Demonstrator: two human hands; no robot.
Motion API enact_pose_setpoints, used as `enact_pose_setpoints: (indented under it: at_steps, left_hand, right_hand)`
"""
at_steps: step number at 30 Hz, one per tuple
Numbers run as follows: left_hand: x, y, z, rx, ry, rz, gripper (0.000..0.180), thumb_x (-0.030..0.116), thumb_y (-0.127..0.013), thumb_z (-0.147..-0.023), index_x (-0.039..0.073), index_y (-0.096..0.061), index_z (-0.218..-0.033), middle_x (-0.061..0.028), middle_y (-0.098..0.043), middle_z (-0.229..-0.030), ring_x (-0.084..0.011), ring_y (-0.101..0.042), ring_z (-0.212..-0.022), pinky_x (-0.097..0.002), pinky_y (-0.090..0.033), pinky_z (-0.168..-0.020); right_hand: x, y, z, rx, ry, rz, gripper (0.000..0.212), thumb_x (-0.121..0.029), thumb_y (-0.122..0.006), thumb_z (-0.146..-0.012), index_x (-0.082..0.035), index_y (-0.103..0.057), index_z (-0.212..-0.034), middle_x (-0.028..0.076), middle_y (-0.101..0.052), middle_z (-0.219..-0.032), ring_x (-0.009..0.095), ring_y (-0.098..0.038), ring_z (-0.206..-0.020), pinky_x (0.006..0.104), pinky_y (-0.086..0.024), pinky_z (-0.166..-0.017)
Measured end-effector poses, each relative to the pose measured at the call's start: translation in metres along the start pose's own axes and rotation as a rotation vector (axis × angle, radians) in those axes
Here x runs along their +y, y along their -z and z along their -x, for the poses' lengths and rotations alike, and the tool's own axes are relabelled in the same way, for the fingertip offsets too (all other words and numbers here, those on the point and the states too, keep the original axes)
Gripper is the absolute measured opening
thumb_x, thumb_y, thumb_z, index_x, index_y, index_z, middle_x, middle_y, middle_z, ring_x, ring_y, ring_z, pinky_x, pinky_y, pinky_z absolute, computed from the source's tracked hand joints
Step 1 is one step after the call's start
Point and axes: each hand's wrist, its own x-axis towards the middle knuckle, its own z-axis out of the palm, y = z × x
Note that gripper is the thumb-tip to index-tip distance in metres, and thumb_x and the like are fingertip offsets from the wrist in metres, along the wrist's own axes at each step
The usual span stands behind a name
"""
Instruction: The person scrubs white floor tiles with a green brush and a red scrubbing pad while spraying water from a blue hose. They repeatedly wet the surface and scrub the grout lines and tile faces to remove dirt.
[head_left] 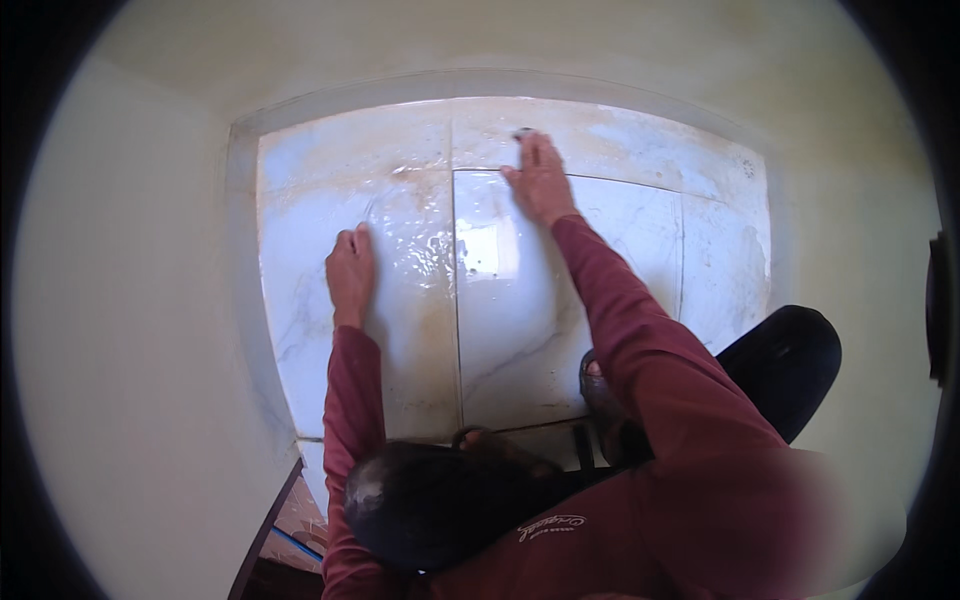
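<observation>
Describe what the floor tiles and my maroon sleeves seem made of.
Floor tiles: probably glazed ceramic or porcelain, glossy, given the grey veins and bright reflection; polished stone is possible. Maroon sleeves: apparently soft fabric, mostly matte, since they crease along the arms; the fibre is unclear.

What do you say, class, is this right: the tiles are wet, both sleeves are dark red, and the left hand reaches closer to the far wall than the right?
Not quite: the head view shows the right hand closer to the far wall. The tiles are wet and both sleeves dark red, as stated.
</observation>
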Motion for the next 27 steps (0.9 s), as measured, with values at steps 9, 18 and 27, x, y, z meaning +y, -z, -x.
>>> enact_pose_setpoints:
  at_steps: [9, 18, 27]
  left_hand:
    - [0.016, 0.009, -0.02, -0.132, 0.18, -0.206, 0.053, 0.045, -0.046, -0.105, 0.006, -0.081, -0.096, -0.0263, -0.078, -0.101, -0.049, -0.073, -0.096, -0.0546, -0.057, -0.089]
    - [0.019, 0.006, -0.03, -0.224, 0.048, -0.303, 0.054, 0.047, -0.044, -0.107, 0.009, -0.083, -0.104, -0.0263, -0.078, -0.104, -0.0497, -0.074, -0.099, -0.0565, -0.058, -0.093]
    - [0.001, -0.001, -0.025, -0.104, -0.073, -0.279, 0.055, 0.043, -0.039, -0.111, 0.01, -0.082, -0.101, -0.0258, -0.079, -0.101, -0.0511, -0.074, -0.094, -0.0588, -0.059, -0.09]
  right_hand:
    - [0.045, -0.005, 0.029, 0.069, -0.04, 0.137, 0.084, -0.045, -0.057, -0.11, 0.005, -0.024, -0.168, 0.028, -0.027, -0.175, 0.048, -0.023, -0.163, 0.0533, -0.02, -0.135]
    - [0.017, -0.014, 0.043, 0.091, 0.082, 0.094, 0.084, -0.044, -0.062, -0.108, 0.01, -0.03, -0.164, 0.031, -0.036, -0.168, 0.052, -0.028, -0.16, 0.0575, -0.024, -0.132]
    - [-0.157, -0.037, 0.147, -0.176, 0.543, -0.151, 0.082, -0.046, -0.067, -0.105, 0.002, -0.038, -0.165, 0.021, -0.036, -0.172, 0.038, -0.027, -0.164, 0.0509, -0.023, -0.135]
